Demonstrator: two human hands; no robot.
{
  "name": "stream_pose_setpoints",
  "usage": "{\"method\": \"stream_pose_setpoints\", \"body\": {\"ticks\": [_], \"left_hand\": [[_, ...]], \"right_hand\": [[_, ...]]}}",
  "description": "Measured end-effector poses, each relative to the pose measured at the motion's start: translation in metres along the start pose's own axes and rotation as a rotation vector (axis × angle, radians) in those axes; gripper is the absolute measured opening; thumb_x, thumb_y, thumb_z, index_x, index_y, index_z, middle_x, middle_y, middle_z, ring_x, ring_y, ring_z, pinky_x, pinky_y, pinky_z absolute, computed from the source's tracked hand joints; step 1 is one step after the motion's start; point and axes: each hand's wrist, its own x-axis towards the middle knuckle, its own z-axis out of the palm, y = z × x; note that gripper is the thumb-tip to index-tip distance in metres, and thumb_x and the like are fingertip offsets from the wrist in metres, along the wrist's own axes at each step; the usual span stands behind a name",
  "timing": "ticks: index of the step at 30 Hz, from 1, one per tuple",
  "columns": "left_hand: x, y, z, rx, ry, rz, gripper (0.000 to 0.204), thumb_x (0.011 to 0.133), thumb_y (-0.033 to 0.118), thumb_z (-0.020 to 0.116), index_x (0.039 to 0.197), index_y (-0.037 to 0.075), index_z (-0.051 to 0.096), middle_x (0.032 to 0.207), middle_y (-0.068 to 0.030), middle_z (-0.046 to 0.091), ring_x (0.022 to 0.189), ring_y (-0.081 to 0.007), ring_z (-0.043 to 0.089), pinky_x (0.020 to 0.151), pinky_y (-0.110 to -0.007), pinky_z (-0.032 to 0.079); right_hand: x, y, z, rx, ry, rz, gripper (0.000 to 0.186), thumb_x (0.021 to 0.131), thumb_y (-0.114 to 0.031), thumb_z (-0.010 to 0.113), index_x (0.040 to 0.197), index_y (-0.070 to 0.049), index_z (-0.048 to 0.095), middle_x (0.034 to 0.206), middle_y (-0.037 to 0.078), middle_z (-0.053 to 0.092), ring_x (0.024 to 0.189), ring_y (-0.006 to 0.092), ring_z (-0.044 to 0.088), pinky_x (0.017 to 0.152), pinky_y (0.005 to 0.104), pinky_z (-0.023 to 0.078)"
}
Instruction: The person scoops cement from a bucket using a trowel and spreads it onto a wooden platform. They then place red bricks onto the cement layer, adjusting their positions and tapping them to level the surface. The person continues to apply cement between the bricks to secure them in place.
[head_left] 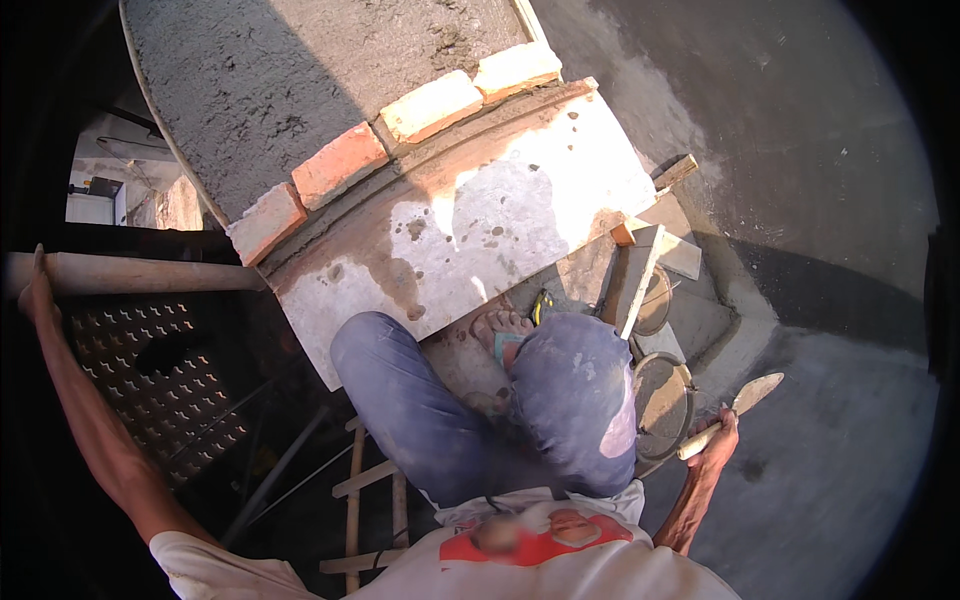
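Note:
Out at the far left, my left hand [38, 290] is wrapped round a thick round wooden pole [160, 274], near the pole's left end. My right hand [714, 440], at the lower right, grips a trowel [757, 392] by its pale handle, blade pointing up and to the right. Just left of that hand stands a round bucket [690, 402] with grey mortar in it. In front of my knees, several bricks [340, 164] lie end to end in a slightly curved row along the edge of a grey mortar bed [250, 80].
A pale, splashed board [500, 210] slopes from the bricks toward my knees. Behind the mortar bucket are a second round container [655, 302] and wood pieces [640, 280]. A wooden ladder [355, 500] and perforated metal panel [160, 370] lie lower left. A grey wall [800, 130] rises right.

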Motion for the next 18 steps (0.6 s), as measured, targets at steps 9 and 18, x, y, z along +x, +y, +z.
{"method": "stream_pose_setpoints", "body": {"ticks": [9,18], "left_hand": [[-0.038,0.023,0.005,0.094,0.041,0.094,0.098,0.080,0.061,0.085,0.129,-0.020,0.064,0.138,-0.0302,0.066,0.128,-0.0300,0.065,0.112,-0.039,0.048],[-0.077,0.048,0.006,0.128,0.196,0.121,0.097,0.080,0.061,0.085,0.125,-0.022,0.064,0.135,-0.0359,0.065,0.130,-0.0344,0.065,0.113,-0.039,0.047]], "right_hand": [[-0.106,-0.165,0.104,0.228,-0.718,-0.347,0.018,0.102,-0.014,0.061,0.089,-0.012,0.049,0.067,-0.006,0.038,0.048,0.0040,0.030,0.040,0.0246,0.024],[-0.122,-0.214,0.263,0.032,-0.813,-0.554,0.021,0.098,-0.018,0.062,0.085,-0.013,0.046,0.065,-0.005,0.038,0.047,0.0053,0.033,0.042,0.0266,0.026]]}}
